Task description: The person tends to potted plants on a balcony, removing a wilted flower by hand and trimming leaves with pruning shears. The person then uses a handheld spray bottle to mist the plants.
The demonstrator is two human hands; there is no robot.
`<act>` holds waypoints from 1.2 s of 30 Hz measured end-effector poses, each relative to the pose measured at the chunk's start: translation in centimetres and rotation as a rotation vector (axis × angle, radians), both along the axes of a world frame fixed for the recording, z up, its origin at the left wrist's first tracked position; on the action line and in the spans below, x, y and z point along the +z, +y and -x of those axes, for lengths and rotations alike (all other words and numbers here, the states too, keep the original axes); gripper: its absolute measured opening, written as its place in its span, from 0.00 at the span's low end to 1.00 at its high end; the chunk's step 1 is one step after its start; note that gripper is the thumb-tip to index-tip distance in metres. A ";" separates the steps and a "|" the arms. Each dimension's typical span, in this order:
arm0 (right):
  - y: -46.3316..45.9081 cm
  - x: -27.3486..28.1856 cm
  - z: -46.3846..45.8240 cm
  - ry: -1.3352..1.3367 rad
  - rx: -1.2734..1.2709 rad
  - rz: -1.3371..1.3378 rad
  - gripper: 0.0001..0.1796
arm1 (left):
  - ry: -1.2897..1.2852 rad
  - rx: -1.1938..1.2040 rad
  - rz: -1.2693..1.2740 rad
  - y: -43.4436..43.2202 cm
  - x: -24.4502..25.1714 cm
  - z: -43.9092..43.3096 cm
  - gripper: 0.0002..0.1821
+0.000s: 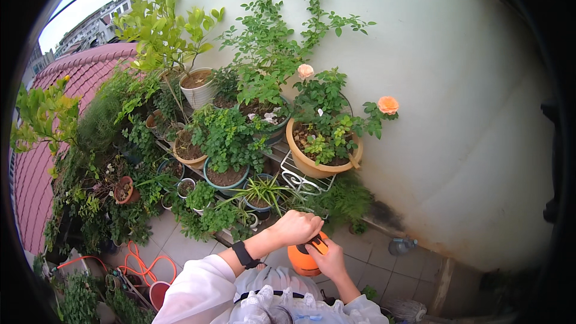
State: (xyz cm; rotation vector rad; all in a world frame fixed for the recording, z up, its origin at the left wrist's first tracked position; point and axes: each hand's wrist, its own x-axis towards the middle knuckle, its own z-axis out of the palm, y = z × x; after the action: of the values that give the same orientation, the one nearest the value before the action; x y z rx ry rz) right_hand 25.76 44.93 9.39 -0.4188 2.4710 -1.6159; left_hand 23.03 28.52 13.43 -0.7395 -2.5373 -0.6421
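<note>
An orange pump spray bottle (303, 261) with a black and orange top is held in front of my body. My left hand (299, 226), with a black band on its wrist, is closed at the top of the sprayer; the part under its fingers is hidden. My right hand (327, 258) grips the black and orange handle, thumb towards the top. Beyond my hands stand a spider plant in a blue pot (258, 193) and a rose with peach blooms (388, 105) in a large tan pot (315, 168).
Several potted plants crowd a slatted shelf against a pale wall (432, 112). A white metal stand (306, 184) is under the tan pot. An orange hose (146, 270) and a red bucket (158, 294) lie lower left. At right are a clear plastic bottle (402, 246) and a mop head (407, 311).
</note>
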 end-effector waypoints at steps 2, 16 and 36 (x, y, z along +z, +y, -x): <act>0.9 -0.1 -0.2 -0.045 0.000 -0.010 0.15 | 0.028 -0.002 0.023 0.3 2.5 0.3 0.14; 2.2 -2.6 -1.3 -0.156 -0.129 0.011 0.18 | 0.016 0.140 -0.030 4.4 -3.5 -0.6 0.12; 6.4 8.5 4.7 -0.269 -0.133 0.533 0.18 | -0.581 1.111 -0.347 -10.5 -7.4 -20.4 0.18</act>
State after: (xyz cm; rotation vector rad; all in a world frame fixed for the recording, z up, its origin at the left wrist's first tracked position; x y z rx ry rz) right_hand 21.04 51.33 17.87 -0.0842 1.8910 -2.2165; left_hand 43.45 17.98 5.99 1.0648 -2.6371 -0.8795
